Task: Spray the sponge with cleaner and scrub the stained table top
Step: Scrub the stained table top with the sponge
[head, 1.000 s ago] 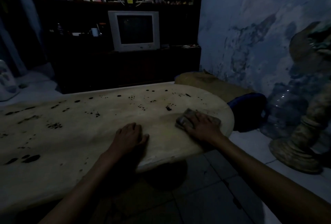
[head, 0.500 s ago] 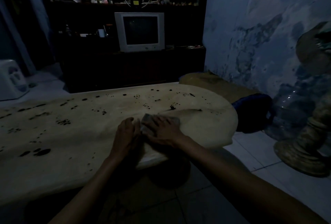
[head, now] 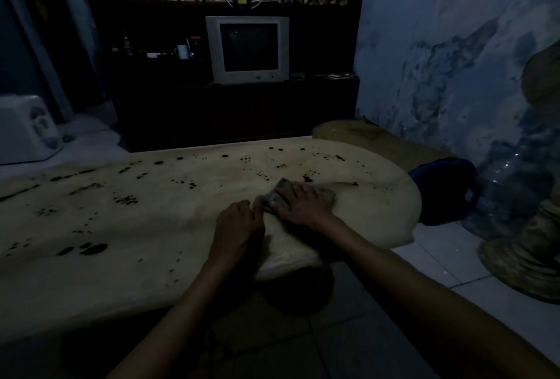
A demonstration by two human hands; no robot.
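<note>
Head view: the sponge (head: 298, 196) was pressed flat under the right hand (head: 298, 206) near the stained bench's (head: 121, 257) round end; the left hand (head: 238, 227) lay empty, fingers together, beside it. Dim light could let far spots be missed.

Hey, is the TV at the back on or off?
Apparently off: the TV screen is uniformly dark, with no picture or glow, though the room is dim.

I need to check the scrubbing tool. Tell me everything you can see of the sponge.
The sponge is a flat, greyish pad, dim in this light, lying on the pale table top near its rounded right end. The right hand presses flat on it, covering most of it. The left hand rests just beside it.
</note>
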